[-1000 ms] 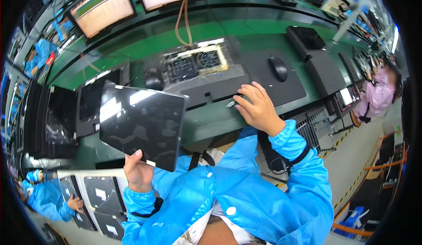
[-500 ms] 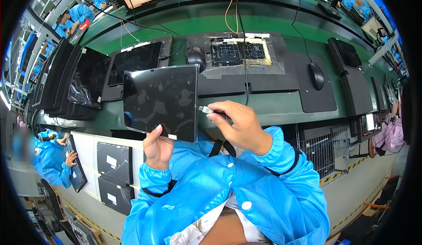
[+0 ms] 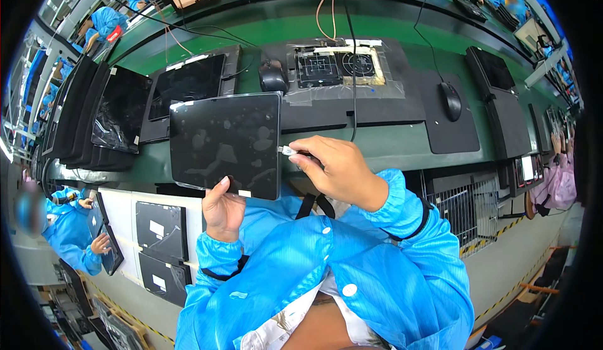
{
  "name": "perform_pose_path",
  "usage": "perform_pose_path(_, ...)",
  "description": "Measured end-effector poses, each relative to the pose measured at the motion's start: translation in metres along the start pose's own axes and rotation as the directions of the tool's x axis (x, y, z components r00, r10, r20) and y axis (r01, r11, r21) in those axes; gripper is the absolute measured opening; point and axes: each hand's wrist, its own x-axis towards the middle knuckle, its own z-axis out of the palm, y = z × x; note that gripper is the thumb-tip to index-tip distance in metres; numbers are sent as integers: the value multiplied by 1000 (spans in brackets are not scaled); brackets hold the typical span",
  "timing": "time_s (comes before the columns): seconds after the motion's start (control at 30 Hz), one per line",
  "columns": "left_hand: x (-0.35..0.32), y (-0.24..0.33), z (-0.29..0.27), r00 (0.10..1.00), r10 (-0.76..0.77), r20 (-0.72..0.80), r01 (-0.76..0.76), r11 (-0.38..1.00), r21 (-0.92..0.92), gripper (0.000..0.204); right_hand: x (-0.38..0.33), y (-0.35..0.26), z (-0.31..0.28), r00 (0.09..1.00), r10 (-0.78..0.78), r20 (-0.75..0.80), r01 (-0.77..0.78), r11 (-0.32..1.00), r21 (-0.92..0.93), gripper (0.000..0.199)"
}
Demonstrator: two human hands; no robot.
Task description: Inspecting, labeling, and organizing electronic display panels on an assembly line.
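Observation:
My left hand (image 3: 223,210) grips a black tablet (image 3: 226,143) by its lower edge, thumb over the front and the other fingers beneath. The tablet is tilted up toward me, with blotchy marks across its dark screen. Between the thumb and fingers of my right hand (image 3: 336,168) is a cable plug (image 3: 288,151) with a pale housing. Its tip meets the tablet's right edge; how deep it sits I cannot tell. The black cable (image 3: 353,99) hangs down from above, and its lower part passes behind my right hand.
Two black mice (image 3: 450,102) lie on the green bench (image 3: 402,148). At the left stand several black foam trays (image 3: 75,111) and another tablet (image 3: 188,86). A taped target board (image 3: 336,67) lies ahead. Left of me, a co-worker (image 3: 72,231) handles a dark panel near a white table (image 3: 125,224).
My right hand has moved slightly left and up, bringing the plug from just off the tablet's right edge into contact with it. My left hand still holds the tablet.

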Motion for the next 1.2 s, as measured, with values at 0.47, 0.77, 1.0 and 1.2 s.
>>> perform_pose_path(0.47, 38, -63, 86, 985, 164, -46, -154, 973, 172, 17, 15, 4, -30, 941, 149, -305, -126, 988, 93, 23)
perform_pose_path(0.77, 78, -52, 135, 866, -430, 257, -252, 70, 965, 27, -10, 106, -119, 615, 788, 28, -419, 296, 858, 30)
perform_pose_path(1.0, 148, -74, 106, 736, -132, 664, -631, -489, 602, 88, 10, 143, -140, 567, 822, 47, -538, 327, 777, 26)
perform_pose_path(1.2, 149, -87, 99, 661, -113, 742, -646, -588, 486, 72, 33, 128, -148, 372, 928, 30, -906, 357, 226, 43)
